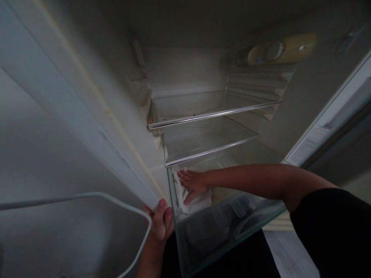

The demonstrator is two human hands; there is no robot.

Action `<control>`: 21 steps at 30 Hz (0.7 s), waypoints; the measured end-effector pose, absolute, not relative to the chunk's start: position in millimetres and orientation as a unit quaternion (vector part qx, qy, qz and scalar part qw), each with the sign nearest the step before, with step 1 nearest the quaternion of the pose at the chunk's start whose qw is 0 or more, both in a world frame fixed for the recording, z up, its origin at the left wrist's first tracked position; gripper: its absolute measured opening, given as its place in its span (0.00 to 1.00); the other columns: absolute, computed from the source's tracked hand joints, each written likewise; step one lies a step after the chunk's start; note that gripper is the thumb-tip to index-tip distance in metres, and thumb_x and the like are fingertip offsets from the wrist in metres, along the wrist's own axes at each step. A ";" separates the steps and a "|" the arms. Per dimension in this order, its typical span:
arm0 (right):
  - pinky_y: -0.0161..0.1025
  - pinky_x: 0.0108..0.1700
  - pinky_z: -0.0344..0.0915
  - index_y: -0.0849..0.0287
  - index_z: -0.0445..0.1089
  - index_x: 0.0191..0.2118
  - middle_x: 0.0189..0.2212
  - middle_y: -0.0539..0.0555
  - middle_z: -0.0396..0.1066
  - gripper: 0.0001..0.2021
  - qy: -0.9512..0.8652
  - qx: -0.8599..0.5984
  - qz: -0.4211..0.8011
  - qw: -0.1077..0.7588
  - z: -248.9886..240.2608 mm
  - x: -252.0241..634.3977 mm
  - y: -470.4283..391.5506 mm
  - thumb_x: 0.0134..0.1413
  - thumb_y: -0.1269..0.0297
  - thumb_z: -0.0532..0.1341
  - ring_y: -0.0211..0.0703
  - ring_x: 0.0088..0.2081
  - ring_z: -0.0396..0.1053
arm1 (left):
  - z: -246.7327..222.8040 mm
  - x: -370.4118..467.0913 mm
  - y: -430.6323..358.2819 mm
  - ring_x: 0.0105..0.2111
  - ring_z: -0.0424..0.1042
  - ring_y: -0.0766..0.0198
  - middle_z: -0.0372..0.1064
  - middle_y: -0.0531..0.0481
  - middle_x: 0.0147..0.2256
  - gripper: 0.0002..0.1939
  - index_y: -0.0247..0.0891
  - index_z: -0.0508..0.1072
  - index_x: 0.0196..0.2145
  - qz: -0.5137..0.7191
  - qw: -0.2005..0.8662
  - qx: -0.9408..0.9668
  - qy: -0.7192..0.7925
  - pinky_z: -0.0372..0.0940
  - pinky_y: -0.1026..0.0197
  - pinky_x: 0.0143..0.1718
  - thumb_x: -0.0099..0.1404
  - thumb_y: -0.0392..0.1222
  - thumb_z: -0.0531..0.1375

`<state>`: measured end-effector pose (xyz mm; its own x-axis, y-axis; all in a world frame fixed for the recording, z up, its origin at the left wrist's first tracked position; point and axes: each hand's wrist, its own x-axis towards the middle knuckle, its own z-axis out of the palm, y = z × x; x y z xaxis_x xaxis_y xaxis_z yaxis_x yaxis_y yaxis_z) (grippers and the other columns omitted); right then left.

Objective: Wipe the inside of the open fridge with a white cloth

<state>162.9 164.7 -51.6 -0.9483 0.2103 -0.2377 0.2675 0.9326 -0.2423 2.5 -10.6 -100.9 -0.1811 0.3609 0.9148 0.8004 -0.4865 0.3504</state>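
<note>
My right hand [194, 185] lies flat on a white cloth [199, 202], fingers stretched out and thumb apart. It presses the cloth down at the left side of a glass shelf [226, 193] inside a refrigerator. Below and left, my left hand [164, 222] is closed around the front edge of the refrigerator's side wall [136, 170]. Its thumb and a bent finger show; the other fingers are partly hidden behind that edge.
Two more glass shelves with metal front strips [214, 115] sit above and behind. A thermostat housing with a dial [281, 50] is on the right wall. A pale cable [101, 194] loops at lower left beside my left wrist. The door frame [327, 112] stands right.
</note>
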 end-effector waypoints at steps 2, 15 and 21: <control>0.63 0.73 0.39 0.72 0.42 0.75 0.73 0.73 0.30 0.53 0.980 0.130 -0.125 0.087 -53.2 182.8 175.4 0.59 0.37 0.61 0.67 0.74 0.29 | -95.7 6.0 -9.9 0.48 0.72 0.56 0.64 0.42 0.49 0.17 0.43 0.71 0.52 -0.588 0.270 -0.614 -0.452 0.72 0.55 0.45 0.66 0.35 0.62; 0.55 0.75 0.33 0.62 0.50 0.74 0.75 0.56 0.39 0.29 0.991 0.078 0.088 -0.071 -28.7 168.7 219.3 0.72 0.61 0.48 0.49 0.76 0.28 | -91.2 17.5 -17.6 0.39 0.73 0.58 0.65 0.44 0.38 0.08 0.41 0.78 0.40 -0.597 0.205 -0.580 -0.515 0.74 0.56 0.35 0.67 0.45 0.62; 0.52 0.75 0.26 0.58 0.46 0.75 0.76 0.52 0.35 0.30 0.995 0.056 0.079 -0.034 -11.5 163.5 225.0 0.70 0.69 0.46 0.45 0.76 0.25 | -88.7 32.6 -24.3 0.30 0.68 0.63 0.63 0.51 0.32 0.08 0.44 0.77 0.39 -0.610 0.124 -0.576 -0.530 0.71 0.55 0.36 0.66 0.48 0.63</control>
<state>163.5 225.0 -11.5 -0.9915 0.1051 0.0764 0.1159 0.9812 0.1540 32.6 -24.3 -88.7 -0.3056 0.4589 0.8343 0.7613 -0.4084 0.5036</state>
